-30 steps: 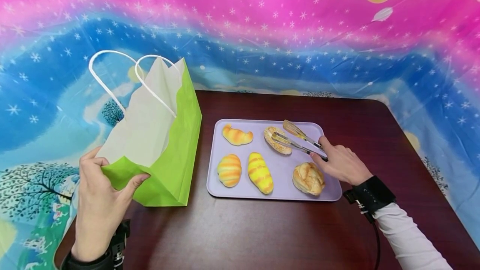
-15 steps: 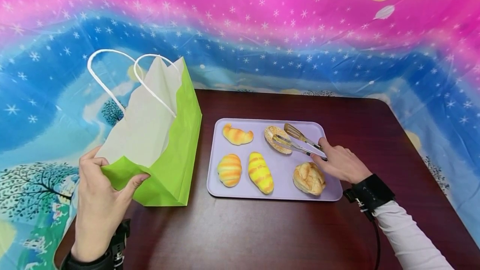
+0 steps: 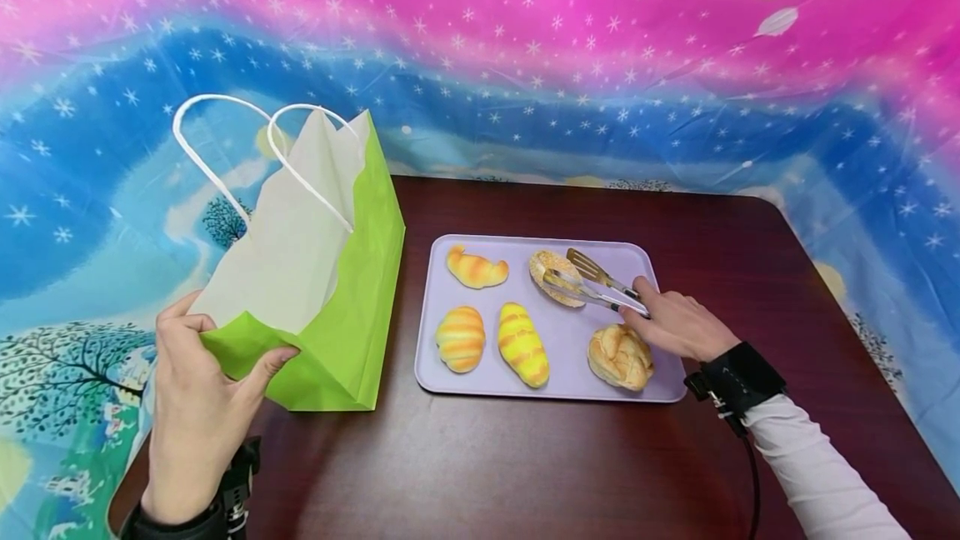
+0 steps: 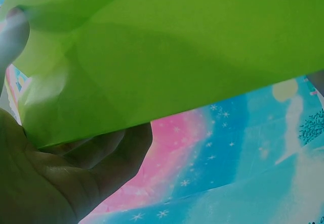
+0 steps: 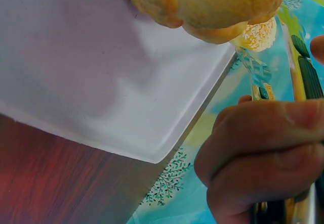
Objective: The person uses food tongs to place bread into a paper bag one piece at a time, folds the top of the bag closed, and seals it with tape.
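As the left hand (image 3: 197, 411) pinches the green bag (image 3: 352, 307) by its rim, left of the tray (image 3: 566, 361), the right hand (image 3: 684, 323) grips the tongs (image 3: 592, 296), tips apart.

One tip overlaps the seeded bread (image 3: 543, 268), at the tray's far side; the other sits just beside it. Straddling the bread's middle, then squeezing gently and evenly, looks surest. Dark wooden table (image 3: 525, 465) beneath the tray; snowflake backdrop (image 3: 480, 65) behind it.

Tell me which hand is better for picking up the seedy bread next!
Probably the right hand: it holds the tongs, which reach the seeded bread. The left hand is farther away and busy gripping the green bag.
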`<state>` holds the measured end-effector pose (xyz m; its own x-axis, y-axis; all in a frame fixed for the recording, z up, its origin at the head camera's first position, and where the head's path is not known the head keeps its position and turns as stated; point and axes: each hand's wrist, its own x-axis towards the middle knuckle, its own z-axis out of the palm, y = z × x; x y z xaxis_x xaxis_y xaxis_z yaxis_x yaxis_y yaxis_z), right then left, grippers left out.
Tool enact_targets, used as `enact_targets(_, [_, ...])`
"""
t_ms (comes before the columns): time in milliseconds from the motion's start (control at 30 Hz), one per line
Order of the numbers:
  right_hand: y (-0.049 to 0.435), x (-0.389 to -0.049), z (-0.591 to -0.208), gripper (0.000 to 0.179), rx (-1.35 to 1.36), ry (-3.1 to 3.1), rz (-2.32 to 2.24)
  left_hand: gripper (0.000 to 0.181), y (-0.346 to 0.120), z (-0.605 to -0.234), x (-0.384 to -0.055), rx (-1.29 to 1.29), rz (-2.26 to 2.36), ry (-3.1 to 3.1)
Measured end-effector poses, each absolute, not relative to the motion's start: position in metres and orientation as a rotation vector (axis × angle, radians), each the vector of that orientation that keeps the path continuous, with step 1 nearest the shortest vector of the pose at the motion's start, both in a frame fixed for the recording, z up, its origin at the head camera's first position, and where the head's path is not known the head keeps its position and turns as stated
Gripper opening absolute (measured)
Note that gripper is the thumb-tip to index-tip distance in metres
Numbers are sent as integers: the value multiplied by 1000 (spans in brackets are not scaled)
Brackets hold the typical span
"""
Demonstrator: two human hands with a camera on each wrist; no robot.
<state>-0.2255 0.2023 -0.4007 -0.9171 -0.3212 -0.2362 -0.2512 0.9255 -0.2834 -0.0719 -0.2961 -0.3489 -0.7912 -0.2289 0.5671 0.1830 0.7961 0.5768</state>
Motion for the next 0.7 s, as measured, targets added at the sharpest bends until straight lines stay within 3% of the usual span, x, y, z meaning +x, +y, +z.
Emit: enact_targets(700, [192, -238, -408, 61, -406, 2743, -204, 87, -298, -350, -73, 30, -846, -2340])
